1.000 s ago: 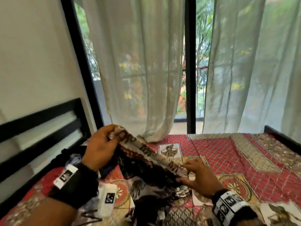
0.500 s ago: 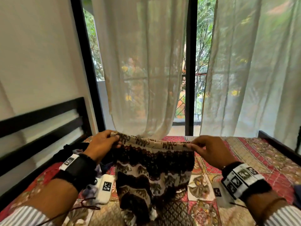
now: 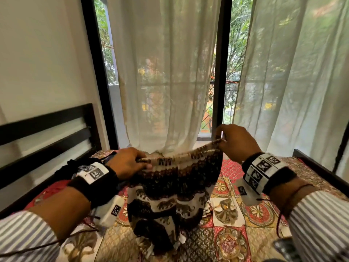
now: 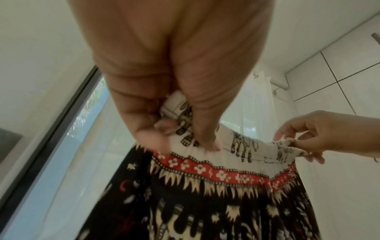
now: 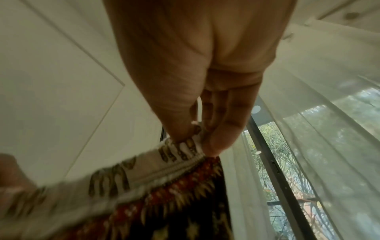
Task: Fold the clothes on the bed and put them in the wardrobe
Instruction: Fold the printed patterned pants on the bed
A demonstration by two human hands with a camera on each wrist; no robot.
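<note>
Left hand (image 3: 126, 163) and right hand (image 3: 237, 141) each pinch the cream waistband of black-and-cream elephant-print cotton trousers (image 3: 170, 195), hanging above red patterned bed (image 3: 232, 171).

Both forearms reach forward in striped sleeves with black bands strapped round the wrists, the right hand (image 3: 237, 142) raised a little higher than the left hand (image 3: 126, 163). The left hand's fingers (image 4: 205, 133) and thumb curl in a pinch grip on the waistband of a patterned garment (image 3: 170, 193). The right hand pinches the waistband's other end between thumb and fingertips (image 5: 218, 142), knuckles up.
</note>
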